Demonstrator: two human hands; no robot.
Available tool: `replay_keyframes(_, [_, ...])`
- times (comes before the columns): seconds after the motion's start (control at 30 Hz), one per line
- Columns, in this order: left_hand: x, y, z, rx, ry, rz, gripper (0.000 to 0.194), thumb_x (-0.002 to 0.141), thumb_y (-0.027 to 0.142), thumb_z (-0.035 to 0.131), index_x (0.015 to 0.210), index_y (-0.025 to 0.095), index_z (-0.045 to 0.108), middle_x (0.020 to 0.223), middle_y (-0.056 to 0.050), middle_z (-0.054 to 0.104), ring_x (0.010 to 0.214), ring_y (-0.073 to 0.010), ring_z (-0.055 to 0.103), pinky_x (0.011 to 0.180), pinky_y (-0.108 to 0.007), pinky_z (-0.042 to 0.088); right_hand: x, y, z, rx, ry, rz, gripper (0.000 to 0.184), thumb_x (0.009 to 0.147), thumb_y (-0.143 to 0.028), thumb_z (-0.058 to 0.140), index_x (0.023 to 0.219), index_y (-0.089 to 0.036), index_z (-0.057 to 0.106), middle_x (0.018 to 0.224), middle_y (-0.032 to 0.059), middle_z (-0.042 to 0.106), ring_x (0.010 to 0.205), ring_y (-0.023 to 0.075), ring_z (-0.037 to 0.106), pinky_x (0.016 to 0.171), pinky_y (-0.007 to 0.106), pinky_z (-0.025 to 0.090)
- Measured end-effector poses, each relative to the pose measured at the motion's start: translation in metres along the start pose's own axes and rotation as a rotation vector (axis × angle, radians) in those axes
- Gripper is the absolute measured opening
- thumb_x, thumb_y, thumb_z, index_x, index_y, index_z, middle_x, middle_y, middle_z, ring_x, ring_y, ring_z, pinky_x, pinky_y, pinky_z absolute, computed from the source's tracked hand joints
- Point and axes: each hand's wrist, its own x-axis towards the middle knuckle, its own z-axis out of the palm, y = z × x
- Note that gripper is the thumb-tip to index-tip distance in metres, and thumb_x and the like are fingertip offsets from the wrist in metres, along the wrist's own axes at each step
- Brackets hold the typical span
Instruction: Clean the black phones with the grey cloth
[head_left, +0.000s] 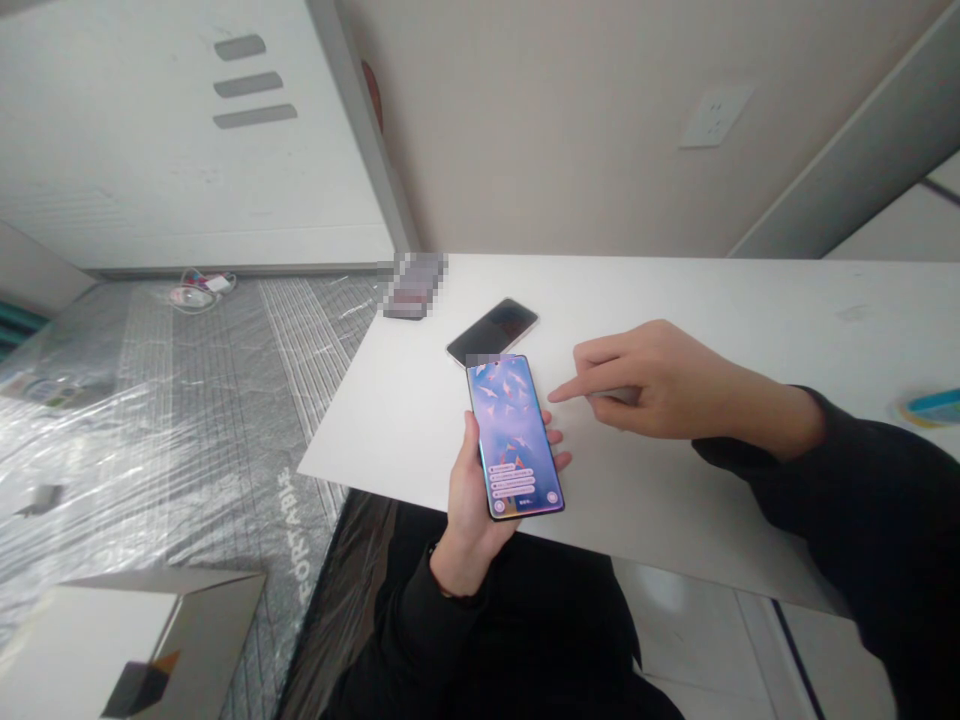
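My left hand (472, 490) is closed around a smartphone (517, 430), with the thumb along its left edge and several fingertips showing past its right edge. The phone's screen is lit, with a blue and purple picture and short lines of text near the bottom, too small to read. My right hand (652, 385) hovers just right of the phone, apart from it, its index finger stretched toward the screen and its other fingers curled. Just beyond the held phone, a second phone (495, 330) with a dark screen lies on the white table (675, 500).
At the table's back left corner lies a blurred-out flat object (415, 287). A blue item (934, 405) sits at the far right. Left of the table is a plastic-covered bed (247, 380), bearing a cable bundle (202, 288) and a white box (90, 630). A wall socket (716, 115) is behind.
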Motion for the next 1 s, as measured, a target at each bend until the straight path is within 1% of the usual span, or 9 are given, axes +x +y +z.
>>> replay_keyframes(0.17, [0.0, 0.0004, 0.0012, 0.0, 0.002, 0.001, 0.067, 0.107, 0.057, 0.026, 0.125, 0.006, 0.065, 0.102, -0.015, 0.076, 0.085, -0.0251, 0.073, 0.083, -0.043, 0.058, 0.0001, -0.0004, 0.001, -0.016, -0.001, 0.008, 0.037, 0.087, -0.012, 0.048, 0.099, -0.023, 0.081, 0.066, -0.0026, 0.056, 0.052, 0.0098, 0.041, 0.054, 0.025, 0.028])
replay_keyframes(0.27, [-0.0001, 0.0005, 0.0011, -0.005, -0.005, -0.006, 0.066, 0.107, 0.057, 0.027, 0.131, 0.007, 0.063, 0.103, -0.015, 0.076, 0.085, -0.0252, 0.073, 0.084, -0.043, 0.058, 0.001, -0.0022, 0.0006, -0.005, -0.017, 0.033, 0.036, 0.087, -0.013, 0.048, 0.102, -0.023, 0.078, 0.069, -0.0018, 0.06, 0.054, 0.0108, 0.045, 0.055, 0.025, 0.03])
replay_keyframes(0.33, [-0.0003, 0.0006, 0.0009, -0.008, -0.004, -0.008, 0.066, 0.107, 0.056, 0.027, 0.136, 0.007, 0.06, 0.104, -0.015, 0.076, 0.086, -0.0256, 0.073, 0.085, -0.044, 0.058, 0.002, -0.0043, -0.0008, 0.006, -0.037, 0.084, 0.033, 0.085, -0.016, 0.048, 0.104, -0.021, 0.074, 0.071, -0.0014, 0.063, 0.057, 0.0122, 0.049, 0.058, 0.025, 0.032])
replay_keyframes(0.4, [-0.0005, 0.0006, 0.0007, -0.009, 0.001, -0.004, 0.067, 0.107, 0.057, 0.027, 0.139, 0.006, 0.058, 0.105, -0.016, 0.076, 0.085, -0.026, 0.073, 0.085, -0.044, 0.058, 0.0031, -0.0063, -0.0026, 0.005, -0.054, 0.164, 0.028, 0.081, -0.018, 0.05, 0.104, -0.02, 0.068, 0.069, -0.0023, 0.063, 0.057, 0.0131, 0.051, 0.058, 0.025, 0.033])
replay_keyframes(0.47, [-0.0006, 0.0005, 0.0004, -0.009, 0.004, -0.004, 0.067, 0.107, 0.057, 0.027, 0.142, 0.007, 0.056, 0.107, -0.016, 0.076, 0.086, -0.0262, 0.073, 0.086, -0.045, 0.057, 0.0041, -0.0075, -0.0041, -0.006, -0.06, 0.232, 0.02, 0.079, -0.021, 0.052, 0.097, -0.021, 0.06, 0.066, -0.0038, 0.06, 0.053, 0.0127, 0.047, 0.057, 0.025, 0.032])
replay_keyframes(0.53, [-0.0004, 0.0003, 0.0, -0.011, 0.002, -0.007, 0.067, 0.107, 0.057, 0.027, 0.145, 0.008, 0.054, 0.107, -0.016, 0.076, 0.086, -0.0261, 0.073, 0.089, -0.045, 0.057, 0.0049, -0.0075, -0.0048, -0.012, -0.066, 0.257, 0.012, 0.078, -0.022, 0.052, 0.089, -0.023, 0.053, 0.065, -0.0043, 0.058, 0.05, 0.0121, 0.043, 0.056, 0.025, 0.03])
replay_keyframes(0.67, [-0.0003, 0.0001, 0.0002, -0.009, 0.006, -0.009, 0.067, 0.107, 0.057, 0.028, 0.144, 0.008, 0.055, 0.106, -0.016, 0.076, 0.086, -0.0259, 0.074, 0.089, -0.045, 0.057, 0.0055, -0.0063, -0.0042, -0.007, -0.105, 0.244, 0.007, 0.077, -0.021, 0.05, 0.082, -0.024, 0.047, 0.065, -0.0042, 0.056, 0.051, 0.0125, 0.041, 0.057, 0.025, 0.028])
replay_keyframes(0.87, [-0.002, 0.0009, 0.004, 0.004, 0.029, -0.004, 0.068, 0.108, 0.057, 0.025, 0.133, 0.006, 0.062, 0.103, -0.016, 0.076, 0.085, -0.0253, 0.074, 0.084, -0.043, 0.058, 0.0059, -0.0086, -0.005, -0.019, -0.166, 0.225, 0.009, 0.081, -0.015, 0.048, 0.084, -0.023, 0.047, 0.069, -0.0021, 0.055, 0.058, 0.0133, 0.042, 0.061, 0.027, 0.03])
replay_keyframes(1.0, [-0.0019, 0.0011, 0.0041, -0.001, 0.024, -0.003, 0.069, 0.108, 0.057, 0.024, 0.127, 0.004, 0.064, 0.101, -0.016, 0.076, 0.083, -0.0248, 0.073, 0.083, -0.043, 0.059, 0.0062, -0.0084, -0.0054, -0.017, -0.174, 0.214, 0.011, 0.079, -0.012, 0.049, 0.084, -0.023, 0.047, 0.068, -0.0024, 0.054, 0.058, 0.0132, 0.042, 0.061, 0.028, 0.029])
